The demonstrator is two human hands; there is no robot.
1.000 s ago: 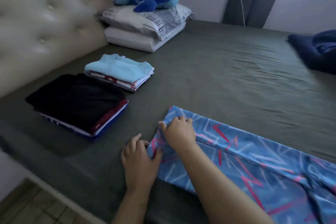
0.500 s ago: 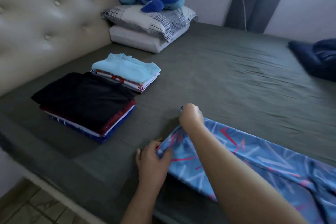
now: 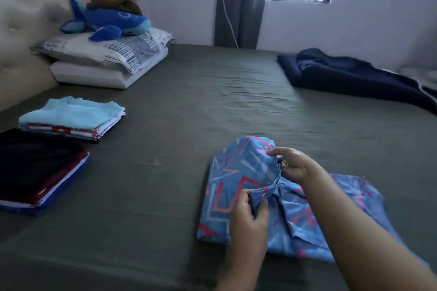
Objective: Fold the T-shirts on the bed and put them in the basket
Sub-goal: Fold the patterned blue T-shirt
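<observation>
A blue T-shirt with pink and white zigzag print (image 3: 227,186) lies on the grey-green bed sheet (image 3: 177,149), its left end doubled over onto the rest. My left hand (image 3: 248,217) pinches the near corner of the folded-over edge. The far corner of that same edge is pinched by my right hand (image 3: 293,168), and the hem runs taut between both hands. At the left stand two stacks of folded shirts: one with a light blue top (image 3: 71,113), one with a black top (image 3: 35,163). No basket is in view.
Two pillows (image 3: 106,59) with a blue plush whale (image 3: 106,21) lie by the padded headboard (image 3: 23,19). A dark navy blanket (image 3: 354,75) is bunched at the far right. A curtain and window are on the back wall.
Both hands have carried the shirt's left end up and over to the right, doubling it onto the rest. The camera has turned right and up.
</observation>
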